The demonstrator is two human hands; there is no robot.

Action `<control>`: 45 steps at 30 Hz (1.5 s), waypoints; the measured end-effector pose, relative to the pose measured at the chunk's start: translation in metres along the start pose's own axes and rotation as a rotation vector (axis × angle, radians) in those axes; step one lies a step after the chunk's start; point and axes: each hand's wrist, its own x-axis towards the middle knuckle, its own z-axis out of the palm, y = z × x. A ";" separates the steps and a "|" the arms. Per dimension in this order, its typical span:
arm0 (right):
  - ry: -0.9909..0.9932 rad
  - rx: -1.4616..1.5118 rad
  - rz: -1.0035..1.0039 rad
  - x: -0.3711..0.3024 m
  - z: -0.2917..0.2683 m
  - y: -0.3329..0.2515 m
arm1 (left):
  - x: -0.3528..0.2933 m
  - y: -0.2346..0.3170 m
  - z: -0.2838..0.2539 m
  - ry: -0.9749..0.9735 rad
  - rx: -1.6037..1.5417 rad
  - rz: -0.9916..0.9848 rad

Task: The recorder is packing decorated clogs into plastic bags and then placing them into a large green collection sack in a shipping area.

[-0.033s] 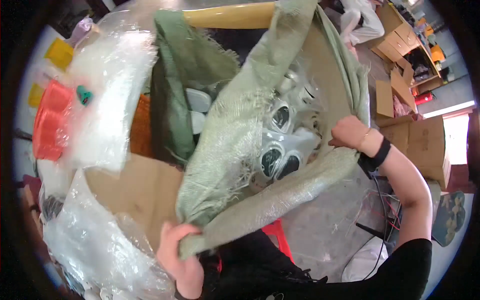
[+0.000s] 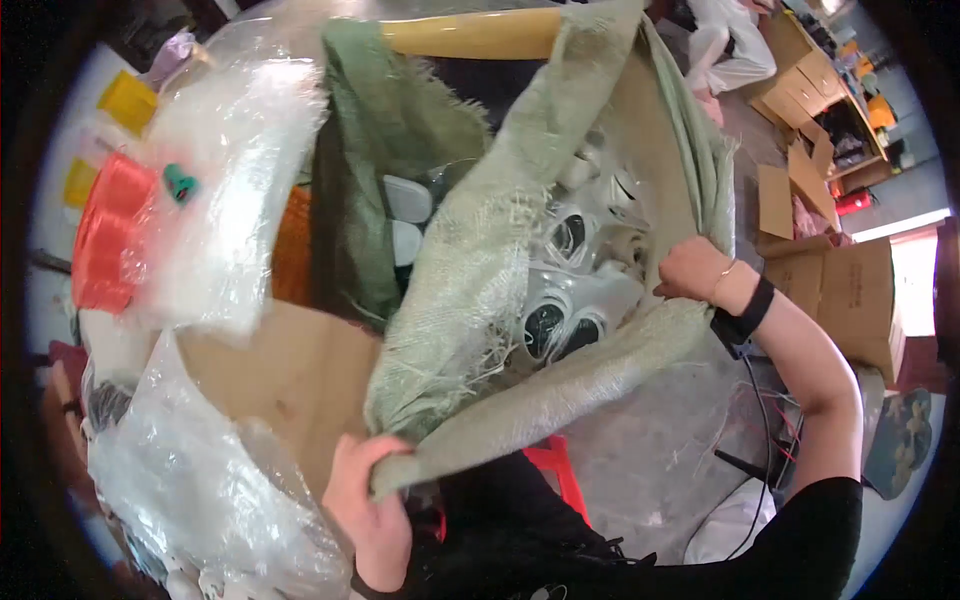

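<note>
A pale green woven sack (image 2: 545, 425) stands open in front of me, its rim rolled into a thick fold along the near side. My left hand (image 2: 370, 500) is closed on the near left corner of that fold. At the right side, my right hand (image 2: 692, 272) grips the rim in a fist. Inside the sack lie several white rounded items (image 2: 545, 325) with dark oval openings, wrapped in clear plastic; their exact kind I cannot make out. A frayed strip of the sack (image 2: 470, 235) crosses the opening. Left of it, white rounded pieces (image 2: 407, 200) show deeper down.
Clear plastic sheeting (image 2: 205, 470) and a brown cardboard sheet (image 2: 285, 385) lie at the left, near a red plastic container (image 2: 112, 235). Cardboard boxes (image 2: 845, 295) stand at the right. A red stool (image 2: 560, 475) and a black cable (image 2: 768, 430) are below the sack.
The view has shifted a little, so things at the left appear slightly farther right. My left hand has moved slightly right with the sack's corner. Both hands keep their hold.
</note>
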 end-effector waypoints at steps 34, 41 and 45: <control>-0.166 0.980 -0.741 -0.156 0.017 -0.366 | -0.383 -0.138 -0.034 -0.275 -0.505 -0.498; -0.107 1.217 -0.524 -0.183 0.028 -0.331 | -0.344 -0.112 -0.036 -0.422 -0.377 -0.329; -0.082 1.378 -0.432 -0.204 0.047 -0.305 | -0.310 -0.099 -0.030 -0.520 -0.367 -0.180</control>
